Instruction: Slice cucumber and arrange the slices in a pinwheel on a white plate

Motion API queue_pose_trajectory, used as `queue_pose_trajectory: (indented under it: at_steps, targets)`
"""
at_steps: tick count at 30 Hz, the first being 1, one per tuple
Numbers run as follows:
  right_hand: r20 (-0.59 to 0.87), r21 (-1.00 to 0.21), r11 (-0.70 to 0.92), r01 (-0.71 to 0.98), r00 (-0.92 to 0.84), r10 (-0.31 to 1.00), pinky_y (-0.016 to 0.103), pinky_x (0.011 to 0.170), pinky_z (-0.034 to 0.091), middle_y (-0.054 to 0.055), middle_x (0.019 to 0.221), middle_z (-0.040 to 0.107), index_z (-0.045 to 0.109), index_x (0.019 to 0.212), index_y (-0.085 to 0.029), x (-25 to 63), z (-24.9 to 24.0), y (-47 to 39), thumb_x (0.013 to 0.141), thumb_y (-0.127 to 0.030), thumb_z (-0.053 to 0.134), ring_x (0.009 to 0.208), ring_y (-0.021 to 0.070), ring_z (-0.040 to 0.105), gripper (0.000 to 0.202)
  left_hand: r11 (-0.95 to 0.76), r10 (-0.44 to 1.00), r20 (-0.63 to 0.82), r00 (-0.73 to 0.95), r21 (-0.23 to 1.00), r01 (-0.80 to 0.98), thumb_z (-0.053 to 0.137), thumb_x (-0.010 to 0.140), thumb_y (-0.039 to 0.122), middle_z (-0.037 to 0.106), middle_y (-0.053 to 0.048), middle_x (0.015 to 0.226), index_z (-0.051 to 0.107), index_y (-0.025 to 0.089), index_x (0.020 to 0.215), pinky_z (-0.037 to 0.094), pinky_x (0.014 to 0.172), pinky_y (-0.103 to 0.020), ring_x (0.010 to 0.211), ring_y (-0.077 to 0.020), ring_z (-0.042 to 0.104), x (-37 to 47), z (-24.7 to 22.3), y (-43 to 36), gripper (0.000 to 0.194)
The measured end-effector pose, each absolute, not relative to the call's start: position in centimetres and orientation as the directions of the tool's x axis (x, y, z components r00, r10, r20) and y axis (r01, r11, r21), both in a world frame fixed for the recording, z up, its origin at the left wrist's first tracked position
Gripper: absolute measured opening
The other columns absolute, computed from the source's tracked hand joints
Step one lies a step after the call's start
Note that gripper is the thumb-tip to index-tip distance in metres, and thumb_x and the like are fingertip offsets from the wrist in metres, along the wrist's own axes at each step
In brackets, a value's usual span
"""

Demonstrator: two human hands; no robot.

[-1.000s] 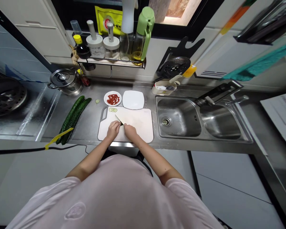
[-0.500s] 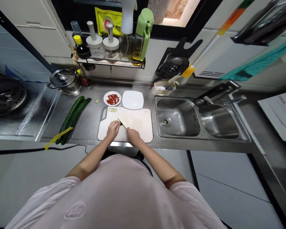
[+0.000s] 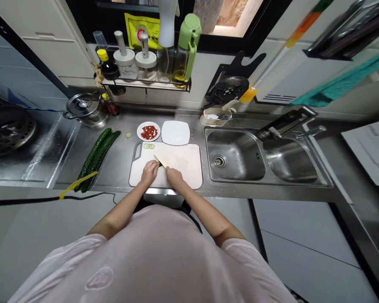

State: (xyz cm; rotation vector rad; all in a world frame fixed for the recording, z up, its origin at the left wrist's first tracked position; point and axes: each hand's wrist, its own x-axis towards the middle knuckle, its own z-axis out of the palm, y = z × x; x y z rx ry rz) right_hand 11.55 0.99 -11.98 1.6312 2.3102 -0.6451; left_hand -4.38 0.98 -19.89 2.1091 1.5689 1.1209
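Observation:
On the white cutting board (image 3: 189, 162), my right hand (image 3: 174, 177) is wrapped round the handle of a knife (image 3: 159, 160), whose blade slants up and left. My left hand (image 3: 150, 172) is closed on a small dark green piece beside the blade, mostly hidden by the fingers; it looks like cucumber. A few thin cucumber slices (image 3: 149, 146) lie overlapping at the board's top left. Behind the board are a plate of chopped red pieces (image 3: 149, 131) and a bare white plate (image 3: 176, 133).
Long cucumbers (image 3: 97, 158) lie to the left, with a single slice (image 3: 128, 135) near them. A lidded pot (image 3: 86, 110) stands behind. The double sink (image 3: 235, 155) is at the right; a shelf of bottles (image 3: 148, 83) hangs above the counter.
My right hand and the knife have shifted slightly to the left, towards my left hand. My left hand keeps its hold in about the same place.

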Motion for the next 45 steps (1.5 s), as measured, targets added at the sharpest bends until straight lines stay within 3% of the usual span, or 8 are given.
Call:
queue_pose_trajectory:
  at_steps: [17, 26, 36, 41, 45]
  targets:
    - [-0.438, -0.218, 0.266, 0.939, -0.338, 0.833, 0.031, 0.075, 0.047, 0.012, 0.096, 0.066, 0.048, 0.108, -0.013, 13.4, -12.4, -0.8, 0.086, -0.004, 0.037, 0.092, 0.022, 0.064, 0.026, -0.364, 0.903, 0.422, 0.085, 0.643, 0.674, 0.043, 0.091, 0.024, 0.061, -0.007, 0.095, 0.063, 0.02, 0.098, 0.048, 0.084, -0.036, 0.093, -0.0183, 0.056, -4.3, -19.9, 1.0, 0.021]
    - [-0.479, -0.199, 0.249, 0.948, -0.316, 0.819, 0.03, 0.072, 0.044, 0.014, 0.094, 0.065, 0.049, 0.107, -0.013, 14.8, -12.2, -2.1, 0.084, -0.003, 0.038, 0.09, 0.0231, 0.063, 0.028, -0.318, 0.931, 0.353, 0.092, 0.66, 0.681, 0.044, 0.09, 0.022, 0.062, -0.006, 0.096, 0.061, 0.021, 0.099, 0.046, 0.087, -0.034, 0.095, -0.018, 0.057, -4.3, -19.2, 1.1, 0.019]
    - [-0.439, -0.172, 0.191, 0.966, -0.249, 0.863, 0.029, 0.07, 0.041, 0.011, 0.094, 0.064, 0.051, 0.11, -0.017, 16.5, -12.1, -1.9, 0.094, -0.021, 0.033, 0.086, 0.0218, 0.062, 0.024, -0.244, 0.953, 0.302, 0.04, 0.677, 0.695, 0.049, 0.086, 0.021, 0.061, -0.007, 0.094, 0.058, 0.019, 0.096, 0.045, 0.087, -0.034, 0.094, -0.0192, 0.056, -4.1, -18.7, 1.1, 0.014]
    - [-0.377, -0.122, 0.183, 0.975, -0.216, 0.901, 0.028, 0.068, 0.038, 0.008, 0.096, 0.06, 0.051, 0.11, -0.02, 17.1, -11.8, -1.9, 0.096, -0.023, 0.03, 0.081, 0.0189, 0.061, 0.026, -0.17, 0.964, 0.262, -0.038, 0.721, 0.671, 0.051, 0.084, 0.024, 0.061, -0.008, 0.097, 0.058, 0.019, 0.1, 0.045, 0.09, -0.036, 0.097, -0.0207, 0.057, -4.0, -18.4, 0.7, 0.018]
    - [-0.257, -0.053, 0.213, 0.976, -0.22, 0.941, 0.028, 0.066, 0.034, 0.007, 0.1, 0.057, 0.052, 0.113, -0.024, 17.3, -11.5, -1.7, 0.095, -0.019, 0.032, 0.078, 0.0165, 0.057, 0.027, -0.033, 0.947, 0.205, -0.246, 0.827, 0.561, 0.051, 0.084, 0.03, 0.061, -0.008, 0.099, 0.057, 0.019, 0.104, 0.048, 0.086, -0.033, 0.092, -0.018, 0.059, -4.4, -17.7, 1.1, 0.024]
